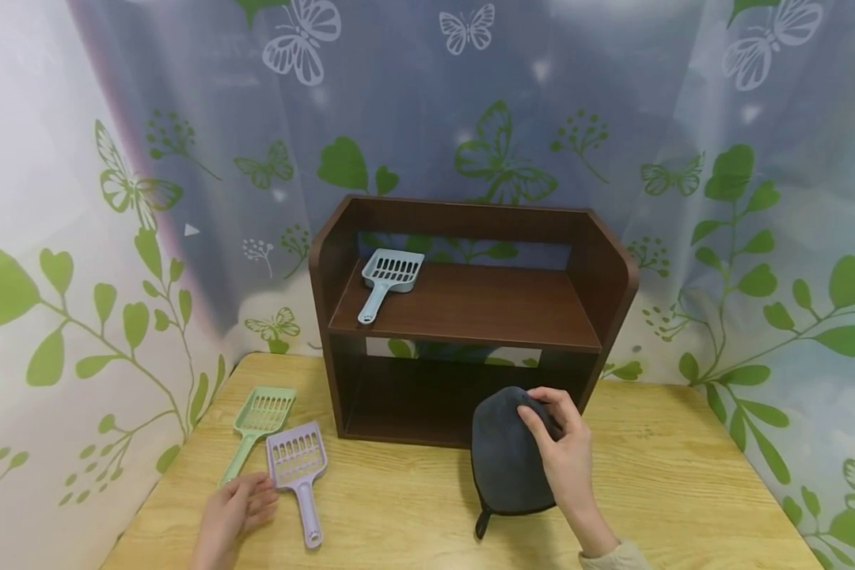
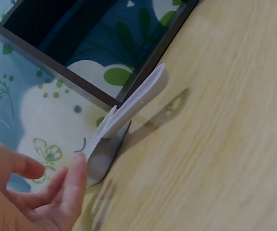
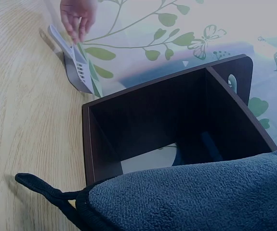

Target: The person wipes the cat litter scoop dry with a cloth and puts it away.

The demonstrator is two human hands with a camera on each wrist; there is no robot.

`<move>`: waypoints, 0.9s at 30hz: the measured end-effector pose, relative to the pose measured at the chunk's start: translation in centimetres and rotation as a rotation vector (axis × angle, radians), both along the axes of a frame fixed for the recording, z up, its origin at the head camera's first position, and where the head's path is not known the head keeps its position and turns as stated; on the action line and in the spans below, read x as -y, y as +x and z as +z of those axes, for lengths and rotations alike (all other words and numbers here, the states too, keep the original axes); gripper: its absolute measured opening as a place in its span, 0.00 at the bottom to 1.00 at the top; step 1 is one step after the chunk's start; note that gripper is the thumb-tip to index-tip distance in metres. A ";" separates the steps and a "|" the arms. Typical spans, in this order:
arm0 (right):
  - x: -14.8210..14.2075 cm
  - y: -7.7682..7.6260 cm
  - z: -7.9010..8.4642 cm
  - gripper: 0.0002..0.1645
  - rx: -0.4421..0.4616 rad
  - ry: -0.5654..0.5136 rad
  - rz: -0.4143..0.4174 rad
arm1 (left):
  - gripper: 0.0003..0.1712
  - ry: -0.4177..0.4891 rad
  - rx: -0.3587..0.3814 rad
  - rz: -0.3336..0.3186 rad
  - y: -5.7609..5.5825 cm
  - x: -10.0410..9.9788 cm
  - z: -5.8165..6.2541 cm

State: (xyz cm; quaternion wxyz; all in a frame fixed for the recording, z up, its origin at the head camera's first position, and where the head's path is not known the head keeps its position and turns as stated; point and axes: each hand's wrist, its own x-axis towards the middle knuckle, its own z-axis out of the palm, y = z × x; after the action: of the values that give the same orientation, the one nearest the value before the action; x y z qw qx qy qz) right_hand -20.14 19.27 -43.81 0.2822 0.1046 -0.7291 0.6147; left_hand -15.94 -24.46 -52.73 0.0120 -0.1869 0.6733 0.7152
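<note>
My right hand [image 1: 566,443] pinches the upper edge of a dark grey plush cloth [image 1: 506,459] with black trim and a hanging loop. The cloth hangs in front of the shelf's lower compartment and spans the bottom of the right wrist view [image 3: 191,192]. My left hand [image 1: 237,511], its fingers loosely bent with a gap between thumb and fingers, is by the handle end of a green litter scoop [image 1: 264,412]. Beside it lies a purple litter scoop [image 1: 298,455]. In the left wrist view the purple scoop [image 2: 133,103] appears just beyond the left fingertips; whether they touch is unclear.
A dark brown two-tier shelf [image 1: 470,340] stands at the back of the wooden table [image 1: 655,475]. On its upper tier, at the left, lies a light blue litter scoop [image 1: 392,273]. Patterned curtains [image 1: 413,95] enclose the back and sides.
</note>
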 end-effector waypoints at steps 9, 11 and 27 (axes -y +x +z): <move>0.1 0.2 0.3 0.15 -0.019 -0.002 0.009 | 0.27 0.014 0.031 -0.172 0.4 -1.5 -1.1; 0.1 0.3 0.3 0.15 -0.025 -0.005 0.021 | 0.29 0.021 0.038 -0.193 0.2 -2.0 -1.1; 0.5 1.3 1.1 0.13 -0.003 0.018 -0.015 | 0.27 0.092 0.109 -0.116 -0.6 -3.8 -1.0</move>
State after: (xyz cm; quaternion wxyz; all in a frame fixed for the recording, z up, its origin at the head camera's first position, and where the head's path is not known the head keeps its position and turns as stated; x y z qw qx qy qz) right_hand -18.85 18.73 -42.70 0.2867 0.1027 -0.7351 0.6057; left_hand -16.51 -20.71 -53.75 0.0984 -0.1856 0.6476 0.7324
